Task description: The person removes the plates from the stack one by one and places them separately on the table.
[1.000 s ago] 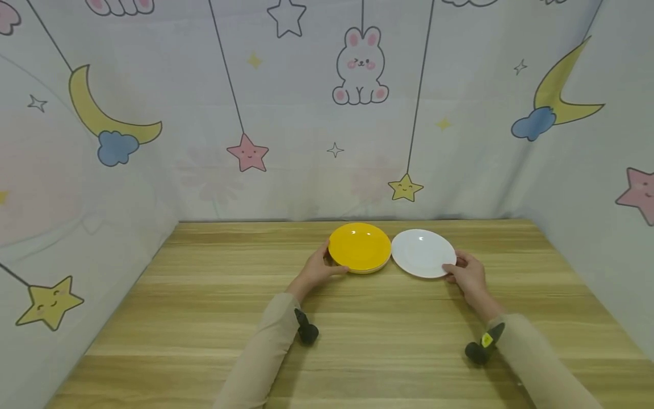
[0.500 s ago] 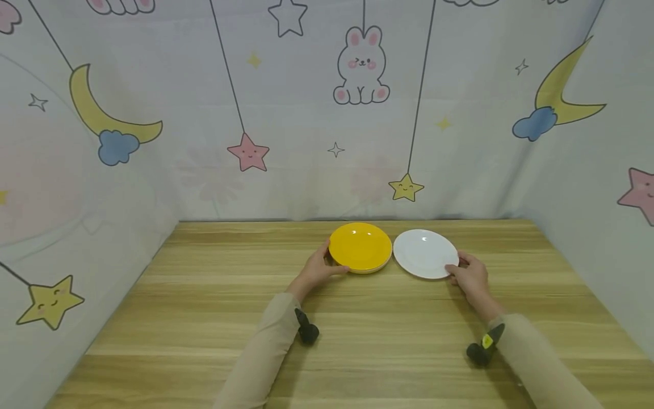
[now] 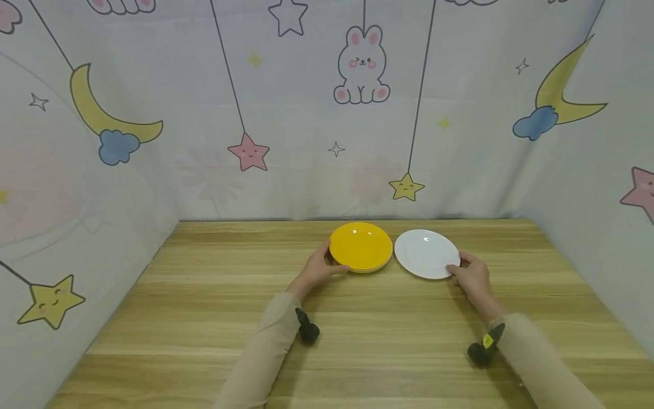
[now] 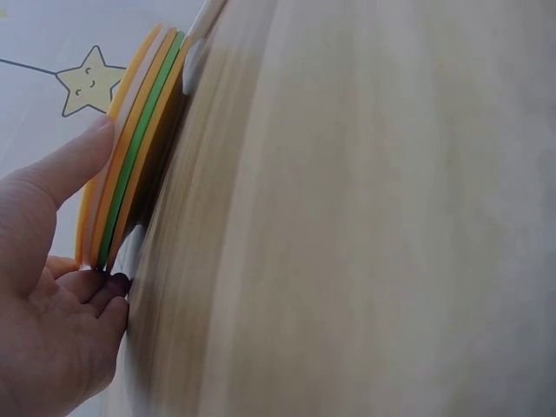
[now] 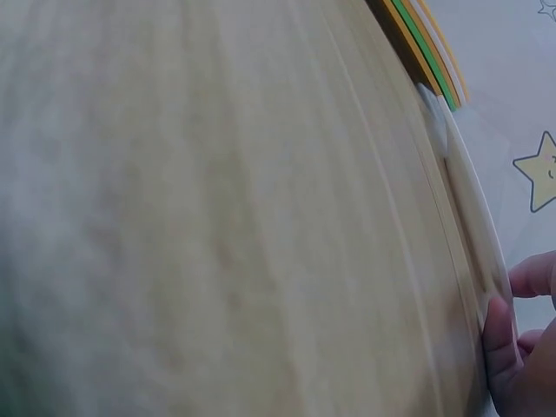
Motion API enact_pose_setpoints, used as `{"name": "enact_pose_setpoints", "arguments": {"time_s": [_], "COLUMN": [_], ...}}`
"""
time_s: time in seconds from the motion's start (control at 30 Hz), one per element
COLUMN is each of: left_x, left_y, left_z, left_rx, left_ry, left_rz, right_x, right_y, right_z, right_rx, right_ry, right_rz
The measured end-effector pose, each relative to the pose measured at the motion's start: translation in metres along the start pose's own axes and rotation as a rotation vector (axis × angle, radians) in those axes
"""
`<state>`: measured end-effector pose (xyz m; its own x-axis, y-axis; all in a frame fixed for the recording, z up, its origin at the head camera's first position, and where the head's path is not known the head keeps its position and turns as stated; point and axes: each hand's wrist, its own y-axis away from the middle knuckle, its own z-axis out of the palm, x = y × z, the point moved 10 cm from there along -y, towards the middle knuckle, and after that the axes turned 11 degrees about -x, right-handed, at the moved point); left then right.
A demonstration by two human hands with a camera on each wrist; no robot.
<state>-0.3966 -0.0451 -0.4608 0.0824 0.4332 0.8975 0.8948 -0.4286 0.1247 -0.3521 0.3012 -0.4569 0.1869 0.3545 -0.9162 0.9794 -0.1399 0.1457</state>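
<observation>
A stack of plates (image 3: 360, 246) with a yellow one on top sits toward the back of the table. In the left wrist view the stacked rims (image 4: 130, 165) show yellow, whitish, orange and green layers. My left hand (image 3: 314, 271) grips the stack at its left side, thumb on the near rim and fingers around the far left edge. To the right of the stack is a single white plate (image 3: 427, 254), a narrow gap apart. My right hand (image 3: 472, 278) pinches its right rim, thumb on top and fingers partly hidden beneath.
A wood-grain table (image 3: 388, 341) lies under everything. Behind it and at both sides hangs a pale cloth (image 3: 301, 113) printed with stars, moons and a rabbit. Each wrist carries a small black camera (image 3: 308, 332).
The white plate, held by my right hand, has shifted slightly right, and a small gap has opened between it and the stack. My left hand stays on the stack.
</observation>
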Motion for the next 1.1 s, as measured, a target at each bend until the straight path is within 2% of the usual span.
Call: {"name": "enact_pose_setpoints", "arguments": {"time_s": [0.27, 0.67, 1.1], "left_x": [-0.001, 0.001, -0.001], "left_y": [0.000, 0.001, 0.000], "left_z": [0.000, 0.000, 0.000], "left_rx": [-0.003, -0.002, 0.000], "left_ry": [0.012, 0.014, 0.014], "left_rz": [-0.011, -0.013, -0.017], "right_x": [-0.006, -0.001, -0.005], "right_y": [0.001, 0.000, 0.000], "right_z": [-0.003, -0.002, -0.015], "right_rx": [0.036, 0.000, 0.055], "right_ry": [0.083, 0.023, 0.109], "right_rz": [-0.030, 0.010, 0.018]}}
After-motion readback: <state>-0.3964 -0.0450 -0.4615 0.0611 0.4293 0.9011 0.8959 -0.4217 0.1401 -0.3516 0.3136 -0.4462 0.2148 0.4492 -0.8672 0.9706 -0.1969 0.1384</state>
